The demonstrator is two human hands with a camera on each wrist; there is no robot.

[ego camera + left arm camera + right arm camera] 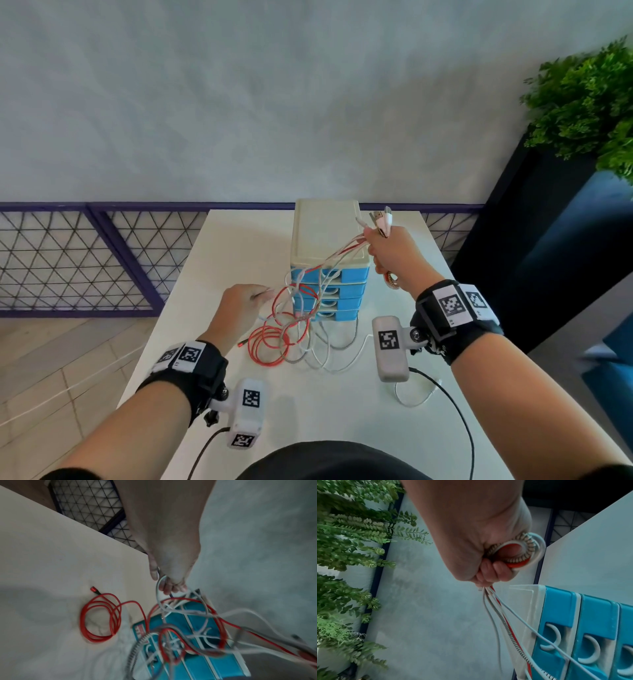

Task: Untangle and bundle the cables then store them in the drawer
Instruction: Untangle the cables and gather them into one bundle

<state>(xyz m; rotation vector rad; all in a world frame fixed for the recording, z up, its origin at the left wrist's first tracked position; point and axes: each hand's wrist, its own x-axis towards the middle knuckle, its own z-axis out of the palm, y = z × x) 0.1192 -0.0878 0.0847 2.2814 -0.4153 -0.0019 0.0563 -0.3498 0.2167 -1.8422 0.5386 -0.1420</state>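
Observation:
A tangle of red, white and braided cables (301, 308) hangs in front of a small drawer unit (329, 260) with blue drawer fronts, its lower loops lying on the white table (191, 308). My right hand (390, 253) is raised beside the unit's top and grips a folded bunch of cables (518, 553), their plugs (380, 219) sticking up above the fist. My left hand (239, 301) is lower, left of the tangle, pinching a white cable (158, 586). A coil of red cable (101, 616) with its plug lies on the table.
A grey wall and a purple-framed mesh fence (85, 260) run behind the table. A dark planter with green ferns (589, 102) stands to the right. A thin white cable (411, 394) loops on the table near the front edge.

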